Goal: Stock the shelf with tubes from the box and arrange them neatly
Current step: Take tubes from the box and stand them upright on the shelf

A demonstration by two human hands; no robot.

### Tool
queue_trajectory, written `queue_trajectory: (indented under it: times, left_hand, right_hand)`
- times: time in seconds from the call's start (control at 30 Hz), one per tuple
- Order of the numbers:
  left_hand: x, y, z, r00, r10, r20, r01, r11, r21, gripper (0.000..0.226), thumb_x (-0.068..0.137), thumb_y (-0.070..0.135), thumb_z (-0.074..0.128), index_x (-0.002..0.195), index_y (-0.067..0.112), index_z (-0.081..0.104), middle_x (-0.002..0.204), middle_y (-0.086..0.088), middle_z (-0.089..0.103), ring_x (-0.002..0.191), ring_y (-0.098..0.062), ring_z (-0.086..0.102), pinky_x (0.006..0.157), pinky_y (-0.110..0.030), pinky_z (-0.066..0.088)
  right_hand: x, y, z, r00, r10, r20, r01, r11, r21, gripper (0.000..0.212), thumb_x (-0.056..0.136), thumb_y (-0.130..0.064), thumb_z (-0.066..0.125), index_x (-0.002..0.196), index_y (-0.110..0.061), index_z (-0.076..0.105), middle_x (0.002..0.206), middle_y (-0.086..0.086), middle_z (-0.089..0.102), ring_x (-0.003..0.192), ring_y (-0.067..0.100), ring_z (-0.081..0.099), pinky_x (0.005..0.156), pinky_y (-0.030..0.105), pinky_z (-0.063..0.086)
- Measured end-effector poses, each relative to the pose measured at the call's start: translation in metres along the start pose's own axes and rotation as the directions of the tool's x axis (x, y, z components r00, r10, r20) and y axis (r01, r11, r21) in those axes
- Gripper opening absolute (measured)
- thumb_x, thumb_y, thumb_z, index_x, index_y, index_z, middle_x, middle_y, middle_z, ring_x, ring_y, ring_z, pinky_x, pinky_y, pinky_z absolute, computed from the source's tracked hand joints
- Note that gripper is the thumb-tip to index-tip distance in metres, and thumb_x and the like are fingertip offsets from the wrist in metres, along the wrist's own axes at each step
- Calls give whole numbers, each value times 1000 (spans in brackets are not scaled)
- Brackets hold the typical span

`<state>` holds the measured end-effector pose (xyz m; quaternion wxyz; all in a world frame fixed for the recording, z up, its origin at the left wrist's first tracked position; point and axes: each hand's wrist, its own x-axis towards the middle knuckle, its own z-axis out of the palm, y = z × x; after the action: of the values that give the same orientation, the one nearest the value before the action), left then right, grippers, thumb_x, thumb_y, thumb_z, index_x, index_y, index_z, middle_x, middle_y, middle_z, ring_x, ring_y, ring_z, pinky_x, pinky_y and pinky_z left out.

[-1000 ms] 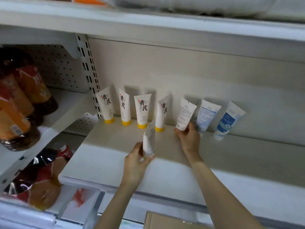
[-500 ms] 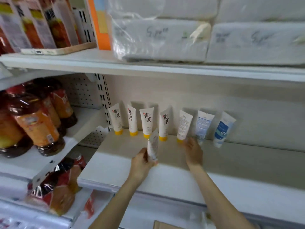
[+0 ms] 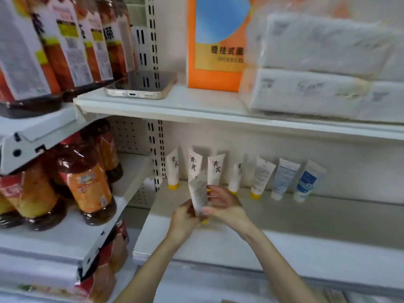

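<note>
Above the front of the white shelf (image 3: 306, 217), the left hand (image 3: 183, 218) curls its fingers round the lower end of a white tube (image 3: 199, 194), upright with its yellow cap down, while the right hand (image 3: 226, 204) pinches its side; a row of seven tubes (image 3: 263, 176) leans against the back wall behind it

Orange pack (image 3: 215, 68), far centre: "提挂式", black print. Yellow-capped tubes (image 3: 195, 166), far row, left end: "黄芪", black brush script. Remaining labels too blurred to read.
</note>
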<state>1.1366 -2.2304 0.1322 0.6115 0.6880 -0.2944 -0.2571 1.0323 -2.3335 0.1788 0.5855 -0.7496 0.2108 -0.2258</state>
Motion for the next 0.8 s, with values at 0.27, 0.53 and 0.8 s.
queue_trajectory:
  times: [0.27,0.53,0.8]
  left_hand:
    - [20,-19,-62,994,90,-55,-83,988,130,29,77,-10,67,80,19,63,53,22,63,53,12,52,51,-6,39]
    - [39,-35,-90,978,131,-163,-89,966,241,18,79,6,71,96,8,68,79,-4,66,71,-19,62,58,-13,43]
    - [51,-38,-91,988,54,-147,-41,995,90,27,75,27,73,98,15,68,80,8,67,76,-6,60,69,-16,46]
  right_hand:
    - [41,7,82,998,55,-25,-57,994,-89,44,72,-9,79,110,-15,58,102,-1,66,89,9,63,64,13,48]
    - [73,12,119,998,19,-59,-30,980,-195,45,77,-14,76,117,-9,56,107,-5,62,98,12,60,75,6,43]
    - [83,10,123,997,32,-68,-47,973,-227,45,80,-14,73,120,-8,54,109,-6,60,96,6,56,72,2,40]
